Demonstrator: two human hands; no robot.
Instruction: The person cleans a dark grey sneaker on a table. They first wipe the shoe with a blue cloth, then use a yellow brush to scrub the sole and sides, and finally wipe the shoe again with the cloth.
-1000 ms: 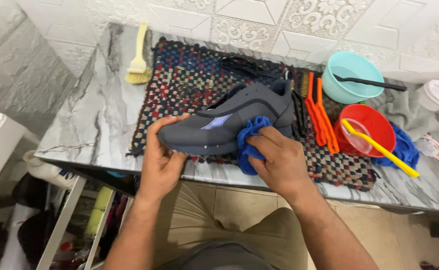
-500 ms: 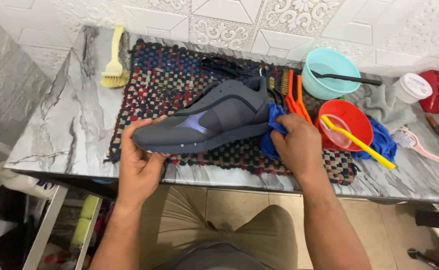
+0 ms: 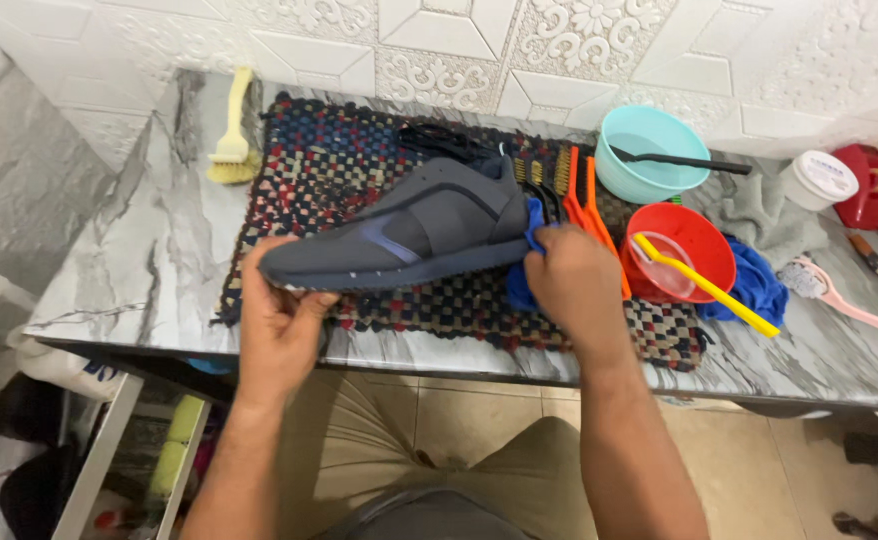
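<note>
A dark grey sneaker (image 3: 419, 230) is held just above a multicoloured woven mat (image 3: 329, 170) on a marble counter. My left hand (image 3: 281, 320) grips its toe end from below. My right hand (image 3: 579, 285) presses a blue cloth (image 3: 524, 285) against the heel end of the shoe, fingers closed around the cloth. The shoe lies on its side-profile, toe pointing left.
Behind the shoe lie black laces (image 3: 449, 140) and orange-handled brushes (image 3: 584, 200). To the right stand a teal bowl (image 3: 649, 150) with a black brush, a red bowl (image 3: 684, 250) with a yellow brush, another blue cloth (image 3: 754, 285), a grey rag, a white jar (image 3: 817, 178). A yellow scrub brush (image 3: 231, 150) lies far left.
My right hand with the blue cloth has slid from the shoe's middle side rightward to the heel. The left hand keeps its hold on the toe.
</note>
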